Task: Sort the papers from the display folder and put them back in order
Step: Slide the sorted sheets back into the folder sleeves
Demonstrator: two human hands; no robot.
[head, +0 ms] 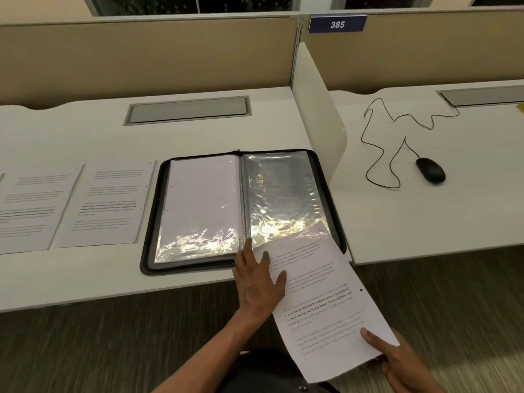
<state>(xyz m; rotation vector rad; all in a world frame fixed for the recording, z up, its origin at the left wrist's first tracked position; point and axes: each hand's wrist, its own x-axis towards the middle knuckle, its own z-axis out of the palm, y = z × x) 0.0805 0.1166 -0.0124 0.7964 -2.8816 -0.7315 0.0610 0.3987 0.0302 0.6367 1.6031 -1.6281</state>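
While the folder (243, 211) lies open on the table (85, 285), the right hand (402, 361) pinches a sheet (326, 307) half inside its right sleeve; the left hand (259, 282), fingers spread, steadies it. 2 sheets (107, 202) wait left.

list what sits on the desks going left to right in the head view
far-left paper → second paper → display folder → white divider → black mouse

Display folder (243, 211): black zip border, clear glossy sleeves. Papers (109, 204): white, black print, some lines bold. Bench (85, 131): off-white. Mouse (430, 169) and cable: black. Sign (337, 24): navy, white numerals. Floor (113, 350): brown-grey streaked carpet.
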